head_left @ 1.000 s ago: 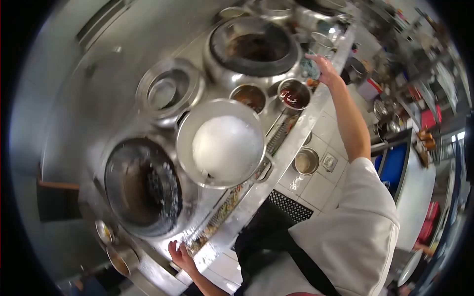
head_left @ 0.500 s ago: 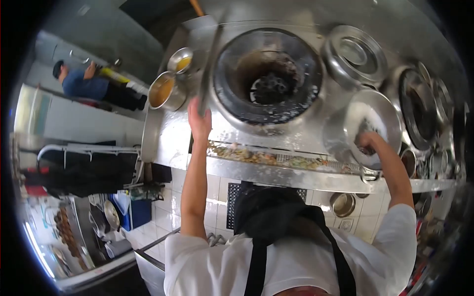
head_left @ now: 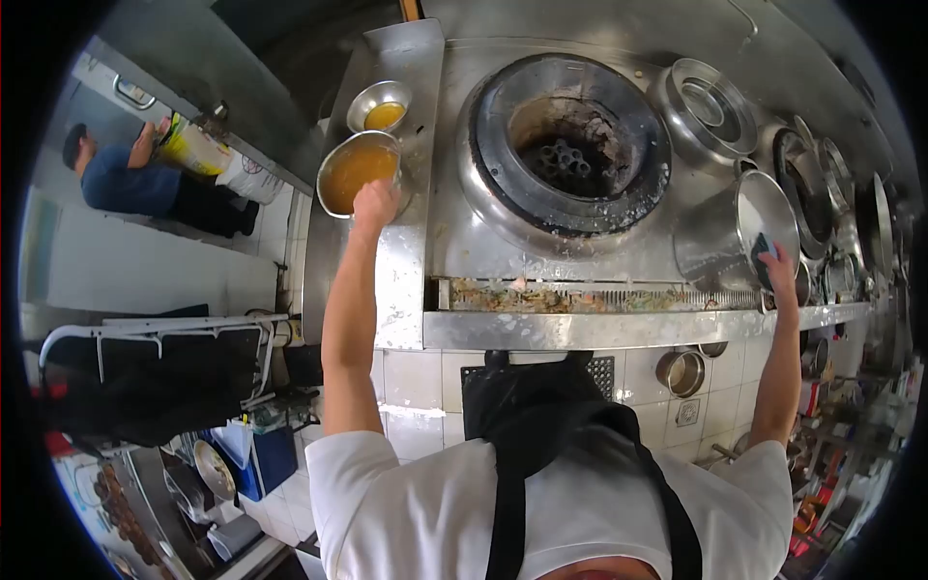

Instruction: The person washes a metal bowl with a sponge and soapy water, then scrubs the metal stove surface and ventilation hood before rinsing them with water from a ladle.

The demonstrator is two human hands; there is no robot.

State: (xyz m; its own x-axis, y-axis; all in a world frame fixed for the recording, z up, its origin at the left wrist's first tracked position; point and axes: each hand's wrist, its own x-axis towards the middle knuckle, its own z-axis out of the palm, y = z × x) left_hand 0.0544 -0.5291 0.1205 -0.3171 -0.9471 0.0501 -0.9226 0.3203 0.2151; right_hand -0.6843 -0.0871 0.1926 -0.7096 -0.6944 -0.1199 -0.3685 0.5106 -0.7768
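Note:
My left hand (head_left: 376, 203) is closed at the near rim of a metal pot (head_left: 340, 174) holding orange liquid. Just behind that pot stands a smaller metal bowl (head_left: 380, 104) with yellow liquid. On the right, my right hand (head_left: 776, 266) grips a dark scouring pad (head_left: 762, 253) at the opening of a large metal pot (head_left: 717, 237), which lies tilted toward the right with whitish suds inside. Between my hands is a round wok burner (head_left: 565, 145) with no wok on it.
Food scraps lie in the drain trough (head_left: 570, 297) along the counter's front. Stacked metal pans (head_left: 710, 111) and a second burner stand at the right. A person in blue (head_left: 130, 184) is at the far left. A pot (head_left: 681, 373) sits below the counter.
My left hand has moved from the divider edge to the orange-liquid pot and closed at its rim. The large pot is tilted further, and my right hand has shifted to its right edge. The view has shifted.

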